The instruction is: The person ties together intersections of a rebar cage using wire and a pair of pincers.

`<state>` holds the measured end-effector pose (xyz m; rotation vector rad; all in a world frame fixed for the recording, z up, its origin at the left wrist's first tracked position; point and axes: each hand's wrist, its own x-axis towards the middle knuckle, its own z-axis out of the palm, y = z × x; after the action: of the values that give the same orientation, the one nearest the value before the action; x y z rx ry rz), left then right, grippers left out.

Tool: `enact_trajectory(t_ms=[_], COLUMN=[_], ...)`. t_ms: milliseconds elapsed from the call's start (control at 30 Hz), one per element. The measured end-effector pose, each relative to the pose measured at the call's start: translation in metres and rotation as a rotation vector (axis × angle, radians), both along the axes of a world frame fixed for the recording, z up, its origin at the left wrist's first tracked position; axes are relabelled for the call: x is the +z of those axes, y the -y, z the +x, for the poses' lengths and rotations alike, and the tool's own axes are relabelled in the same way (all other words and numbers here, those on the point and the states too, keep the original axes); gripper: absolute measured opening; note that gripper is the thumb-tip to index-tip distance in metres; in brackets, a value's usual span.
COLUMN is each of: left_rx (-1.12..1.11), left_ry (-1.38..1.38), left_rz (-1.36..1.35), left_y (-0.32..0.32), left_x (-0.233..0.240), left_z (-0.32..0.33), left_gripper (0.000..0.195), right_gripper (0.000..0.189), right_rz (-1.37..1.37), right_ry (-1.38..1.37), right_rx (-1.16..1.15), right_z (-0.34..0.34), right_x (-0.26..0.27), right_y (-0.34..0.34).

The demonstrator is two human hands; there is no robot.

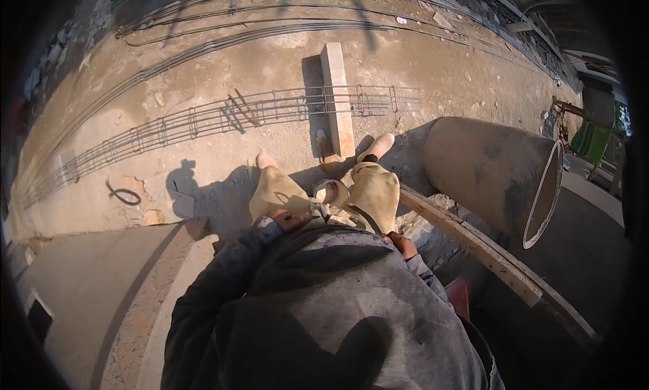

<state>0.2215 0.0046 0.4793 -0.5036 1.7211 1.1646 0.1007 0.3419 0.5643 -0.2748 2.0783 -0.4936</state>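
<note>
My left hand (289, 220) is at my waist, beside the front hem of my dark grey sweatshirt (350, 299). Its fingers are partly hidden, so what it holds is unclear. At the other side of the hem, my right hand (404, 245) is curled against the cloth, near the end of a dark strap (369, 218); its grip is hidden too. Between the hands are a grey buckle-like piece (318, 209) and my tan trousers (376, 192). A round, pale, ring-shaped object (340, 193) shows between my legs.
A long rebar cage (192, 124) rests across a concrete beam (335, 101) ahead. Bundled steel bars (213, 40) lie farther off. To the right are a large concrete pipe (481, 167) and wooden planks (476, 243). A low masonry edge (142, 309) runs along the left.
</note>
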Motion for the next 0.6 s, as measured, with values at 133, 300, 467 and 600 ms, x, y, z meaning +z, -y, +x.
enact_trajectory(t_ms=[133, 300, 467, 600], left_rx=[0.212, 0.341, 0.561, 0.331], left_ry=[0.152, 0.414, 0.363, 0.478], left_rz=[-0.128, -0.208, -0.113, 0.123], left_y=[-0.04, -0.107, -0.157, -0.117], left_x=[0.061, 0.102, 0.095, -0.006], left_z=[-0.017, -0.029, -0.028, -0.062], left_gripper=[0.059, 0.058, 0.054, 0.041], right_gripper=[0.026, 0.021, 0.017, 0.014], right_rz=[-0.158, -0.3, -0.368, -0.424], right_ry=[0.184, 0.402, 0.713, 0.592], right_rx=[0.088, 0.309, 0.485, -0.087], right_z=[-0.073, -0.129, -0.204, -0.266], right_x=[0.0, -0.062, -0.12, -0.262], right_y=[-0.008, -0.056, -0.02, 0.039])
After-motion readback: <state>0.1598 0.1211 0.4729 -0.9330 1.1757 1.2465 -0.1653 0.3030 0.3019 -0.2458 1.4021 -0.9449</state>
